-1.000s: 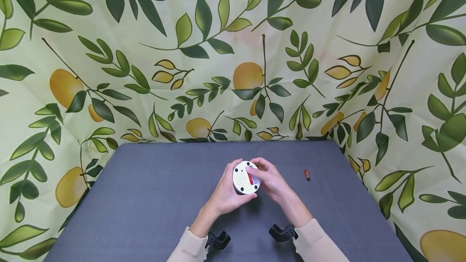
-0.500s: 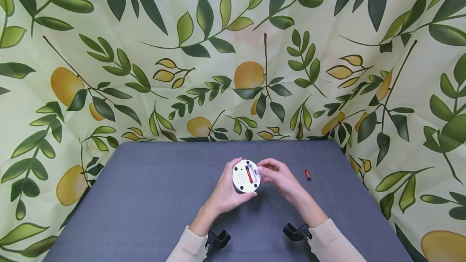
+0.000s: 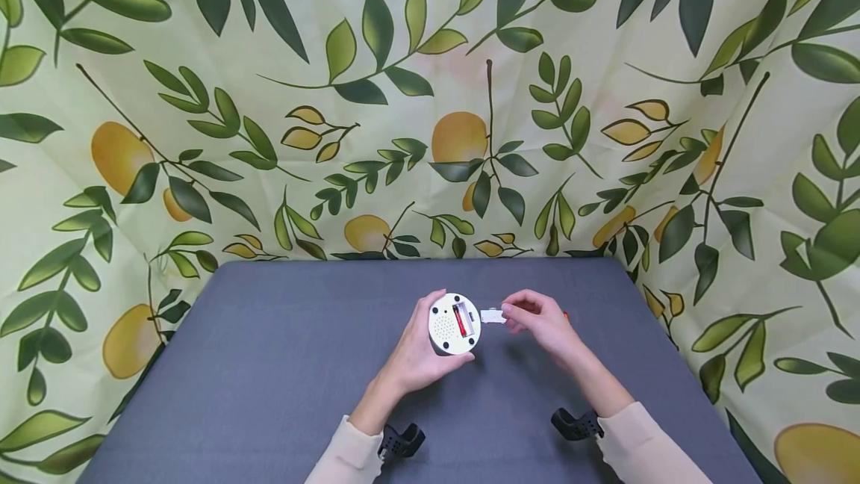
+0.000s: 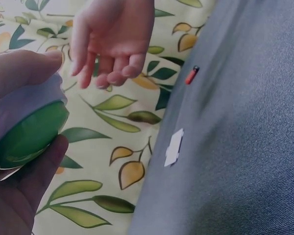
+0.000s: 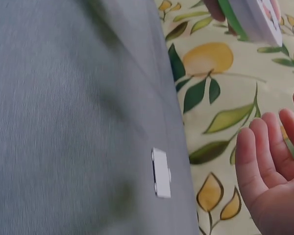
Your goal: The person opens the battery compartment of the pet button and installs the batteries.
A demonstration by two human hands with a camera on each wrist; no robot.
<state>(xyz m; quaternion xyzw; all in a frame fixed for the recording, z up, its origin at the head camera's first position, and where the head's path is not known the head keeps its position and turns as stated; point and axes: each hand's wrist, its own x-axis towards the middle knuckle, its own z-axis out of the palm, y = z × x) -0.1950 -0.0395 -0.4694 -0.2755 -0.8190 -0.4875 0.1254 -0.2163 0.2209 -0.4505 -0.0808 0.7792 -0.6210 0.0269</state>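
My left hand [image 3: 416,361] grips a round white device [image 3: 441,334], its underside turned up. Black feet and a cluster of small holes show on that face. A red battery [image 3: 460,322] lies in its uncovered battery compartment, with bare space beside it. In the left wrist view the device's other side is green [image 4: 36,129]. My right hand [image 3: 547,327] hovers to the right of the device, fingers loosely bent, nothing seen between them. A small white battery cover [image 4: 174,148] lies on the table, partly behind the right fingertips in the head view.
A second battery [image 4: 191,76], red with a dark end, lies on the grey table [image 3: 302,364]; in the head view my right hand mostly hides it. A leaf-and-fruit patterned cloth [image 3: 396,170] rises behind and at both sides of the table.
My right thumb has come off the battery compartment, and the right hand has drawn away rightward. This uncovers the battery in the compartment and the white cover. My left hand stays nearly still.
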